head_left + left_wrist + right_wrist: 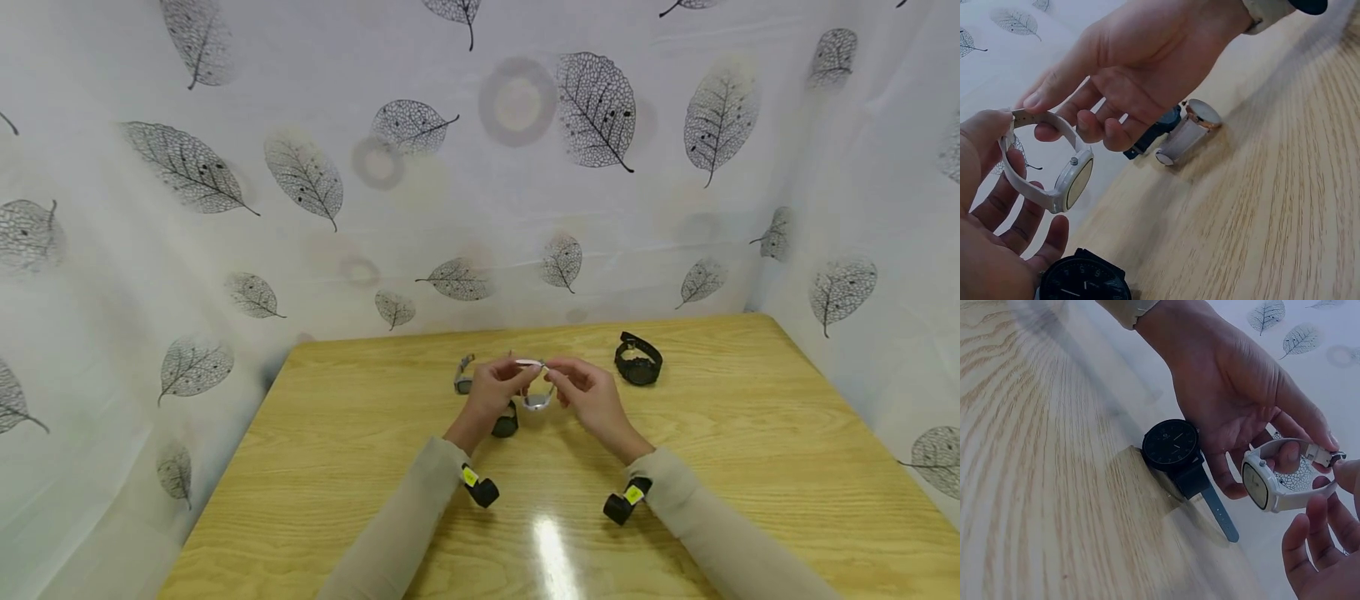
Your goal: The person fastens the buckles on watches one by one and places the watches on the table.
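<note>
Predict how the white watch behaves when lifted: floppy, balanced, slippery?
The white watch probably flexes: its thin strap curves round. It's likely case-heavy: the case looks thicker than the strap. The case may slip; its surface looks smooth.

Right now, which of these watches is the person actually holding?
The white watch, pinched by the left hand and the right hand. The pale, rose-gold-rimmed watch and the dark watches lie on the table instead.

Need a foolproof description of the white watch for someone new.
Over the wooden table, find where the left hand and right hand nearly meet. Between them, pinched by its strap, is the white watch. It alone is held; the other watches rest on the table.
</note>
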Available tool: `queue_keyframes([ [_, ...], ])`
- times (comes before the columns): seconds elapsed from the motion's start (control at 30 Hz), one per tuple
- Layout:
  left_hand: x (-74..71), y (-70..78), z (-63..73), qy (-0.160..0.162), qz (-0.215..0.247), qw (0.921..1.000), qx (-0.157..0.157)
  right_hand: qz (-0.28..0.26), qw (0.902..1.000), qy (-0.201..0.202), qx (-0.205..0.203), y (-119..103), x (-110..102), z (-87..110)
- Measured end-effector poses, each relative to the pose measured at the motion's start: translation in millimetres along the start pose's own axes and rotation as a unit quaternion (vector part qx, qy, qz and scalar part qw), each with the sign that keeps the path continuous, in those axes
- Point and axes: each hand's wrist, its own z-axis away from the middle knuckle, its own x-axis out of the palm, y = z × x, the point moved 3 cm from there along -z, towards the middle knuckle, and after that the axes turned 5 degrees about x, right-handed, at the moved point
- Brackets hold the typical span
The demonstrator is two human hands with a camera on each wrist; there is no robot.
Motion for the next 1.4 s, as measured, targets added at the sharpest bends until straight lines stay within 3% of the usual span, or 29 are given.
queue_keyframes([
  [0.97,4.0,-2.0,3.5,-0.027,-0.038,0.9989,0.0,0.001,0.9995,0.024,0.021,-0.5,2.1,1.0],
  [1.2,4.5,-3.3,3.6,-0.013,-0.037,0.9992,0.0,0.003,0.9997,0.018,0.018,-0.2,2.8,0.9],
  [1.4,4.9,-3.6,2.7,0.012,-0.007,0.9999,-0.005,-0.016,0.9992,-0.001,0.037,2.9,6.4,3.2],
])
